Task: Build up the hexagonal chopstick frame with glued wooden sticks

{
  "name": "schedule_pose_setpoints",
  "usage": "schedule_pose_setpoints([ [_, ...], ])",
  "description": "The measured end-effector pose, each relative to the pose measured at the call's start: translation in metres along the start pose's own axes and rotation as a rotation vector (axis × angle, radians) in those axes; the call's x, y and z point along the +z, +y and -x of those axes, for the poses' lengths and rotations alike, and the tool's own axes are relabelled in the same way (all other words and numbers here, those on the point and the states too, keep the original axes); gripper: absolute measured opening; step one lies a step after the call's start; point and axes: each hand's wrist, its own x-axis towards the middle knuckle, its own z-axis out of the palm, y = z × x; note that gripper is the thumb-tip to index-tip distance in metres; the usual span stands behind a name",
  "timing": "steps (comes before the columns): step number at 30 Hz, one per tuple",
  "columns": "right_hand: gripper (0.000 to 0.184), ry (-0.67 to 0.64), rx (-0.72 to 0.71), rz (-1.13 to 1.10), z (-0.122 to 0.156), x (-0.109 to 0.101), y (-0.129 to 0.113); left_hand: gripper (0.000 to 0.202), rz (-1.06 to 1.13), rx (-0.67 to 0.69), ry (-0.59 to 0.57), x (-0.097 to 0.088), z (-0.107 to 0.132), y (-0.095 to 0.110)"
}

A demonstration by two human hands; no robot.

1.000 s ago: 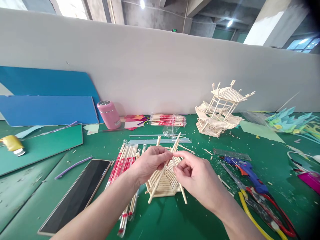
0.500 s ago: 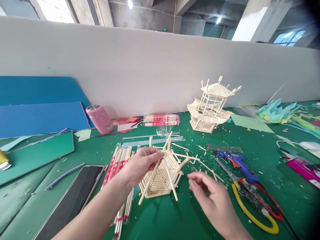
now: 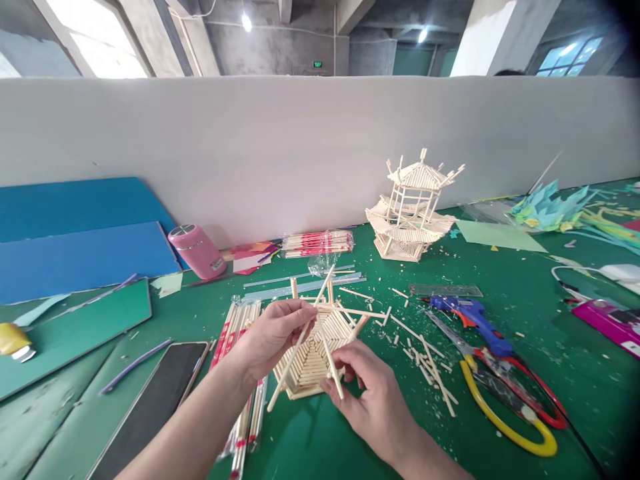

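Observation:
My left hand (image 3: 280,333) is closed, pinching the joint of an open frame of thin wooden sticks (image 3: 327,350), whose legs spread downward and to the right. Under it on the table is a hexagonal base of wooden sticks (image 3: 315,363) with short upright posts. My right hand (image 3: 370,400) is closed at the lower end of one leg of the frame, thumb and fingertips on the stick near the base's right edge. Part of the base is hidden behind both hands. A finished-looking stick pavilion (image 3: 413,207) stands farther back.
Right of my hands lie loose stick offcuts (image 3: 430,367), a blue glue gun (image 3: 473,320), yellow-and-red-handled scissors (image 3: 505,413) and a clear ruler (image 3: 445,291). To the left are packed sticks (image 3: 240,440), a phone (image 3: 155,407) and a pink flask (image 3: 197,251).
My right hand has moved left from beside the base to the lower end of the frame's leg. My left hand keeps its pinch on the frame. The camera view has shifted slightly.

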Motion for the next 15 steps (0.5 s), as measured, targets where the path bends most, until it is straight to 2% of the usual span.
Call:
schedule_pose_setpoints([
  [5,0.008,0.008,-0.052,-0.016,-0.0006,0.0014,0.0015,0.018,-0.004,-0.006,0.008,0.0003,-0.0002,0.0012],
  [15,0.010,0.022,-0.051,-0.046,0.0017,0.0040,0.0052,0.021,0.018,-0.008,0.015,0.0028,0.0002,0.0049],
])
